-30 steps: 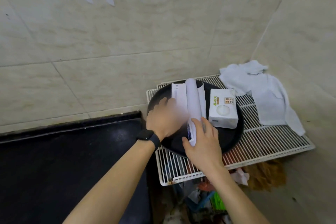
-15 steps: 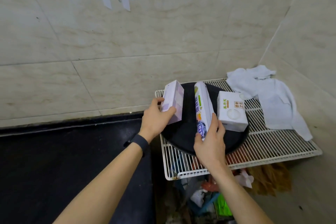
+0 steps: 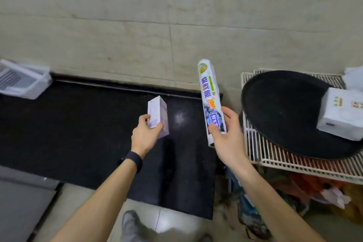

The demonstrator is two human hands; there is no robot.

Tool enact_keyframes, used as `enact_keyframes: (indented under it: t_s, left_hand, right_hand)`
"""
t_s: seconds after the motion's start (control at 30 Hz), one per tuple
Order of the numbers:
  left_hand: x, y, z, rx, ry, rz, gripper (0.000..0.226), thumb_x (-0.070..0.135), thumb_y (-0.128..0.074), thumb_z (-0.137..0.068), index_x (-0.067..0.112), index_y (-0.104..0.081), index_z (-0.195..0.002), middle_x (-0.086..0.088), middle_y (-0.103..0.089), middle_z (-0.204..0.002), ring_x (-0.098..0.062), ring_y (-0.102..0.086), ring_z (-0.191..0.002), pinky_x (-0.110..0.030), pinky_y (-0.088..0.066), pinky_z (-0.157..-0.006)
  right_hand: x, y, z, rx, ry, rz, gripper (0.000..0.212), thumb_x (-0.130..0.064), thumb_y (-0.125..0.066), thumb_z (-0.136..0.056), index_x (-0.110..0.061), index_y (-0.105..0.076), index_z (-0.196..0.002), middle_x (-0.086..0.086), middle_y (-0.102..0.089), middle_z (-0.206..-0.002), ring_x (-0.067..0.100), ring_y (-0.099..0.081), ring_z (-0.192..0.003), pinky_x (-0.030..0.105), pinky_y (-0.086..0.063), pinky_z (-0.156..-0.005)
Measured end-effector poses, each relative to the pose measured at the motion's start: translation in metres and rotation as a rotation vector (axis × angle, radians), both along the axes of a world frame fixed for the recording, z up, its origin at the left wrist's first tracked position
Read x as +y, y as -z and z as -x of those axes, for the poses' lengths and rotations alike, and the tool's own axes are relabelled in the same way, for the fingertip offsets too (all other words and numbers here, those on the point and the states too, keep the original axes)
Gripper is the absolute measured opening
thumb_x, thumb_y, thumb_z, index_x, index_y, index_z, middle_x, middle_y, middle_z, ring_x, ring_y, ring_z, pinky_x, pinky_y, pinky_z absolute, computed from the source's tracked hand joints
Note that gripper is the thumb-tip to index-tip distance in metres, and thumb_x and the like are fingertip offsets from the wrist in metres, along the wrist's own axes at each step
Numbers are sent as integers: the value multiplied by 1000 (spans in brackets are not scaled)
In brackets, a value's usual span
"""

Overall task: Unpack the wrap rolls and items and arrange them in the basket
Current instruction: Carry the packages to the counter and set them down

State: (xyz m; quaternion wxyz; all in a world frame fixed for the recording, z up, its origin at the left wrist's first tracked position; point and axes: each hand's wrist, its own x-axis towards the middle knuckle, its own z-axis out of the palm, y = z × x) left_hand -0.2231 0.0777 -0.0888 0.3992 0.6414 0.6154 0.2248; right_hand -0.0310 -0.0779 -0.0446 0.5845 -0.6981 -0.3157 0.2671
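The left hand grips a purple box by its near end above the counter. The right hand clasps the near end of a wrap roll pointing to twelve o'clock. The basket sits far off at nine o'clock, and at three o'clock a white box lies on the tray.

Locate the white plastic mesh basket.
Head view, far left edge: the white plastic mesh basket sits on the black countertop by the tiled wall, well left of the left hand.
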Motion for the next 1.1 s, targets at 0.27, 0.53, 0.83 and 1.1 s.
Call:
enact_keyframes:
  t_s: [0.27,0.53,0.83,1.1]
  left_hand:
    - [10,61,118,198,31,69,67,36,-63,-85,26,-32,-143,-10,-55,-136,-35,-55,-116,-41,-46,-91]
    - [59,97,172,220,213,125,73,30,-63,-89,29,-27,-152,-11,-42,-149,-31,-47,-130,-39,-40,-103]
    - [100,131,182,263,476,188,79,37,-66,-88,38,-21,-153,-9,-37,-148,-29,-53,-123,-38,-42,-103]
    - [111,142,193,308,579,183,73,56,-57,-88,52,-18,-149,1,-33,-148,-30,-60,-115,-38,-49,-95]
  right_hand:
    - [50,95,123,135,-158,247,47,-15,-60,-93,-47,-40,-121,-10,-64,-118,0,-66,-90,8,-47,-53]
    - [96,145,221,168,-92,353,54,-19,-58,-93,-53,-35,-128,-34,-56,-105,-9,-66,-80,9,-47,-51]
    - [143,181,266,105,16,515,67,-21,-59,-94,-26,-24,-150,-6,-57,-138,15,-62,-110,16,-43,-81]
    - [145,194,269,-133,-16,643,43,-27,-68,-87,-21,-58,-129,4,-68,-113,25,-64,-104,28,-47,-84]
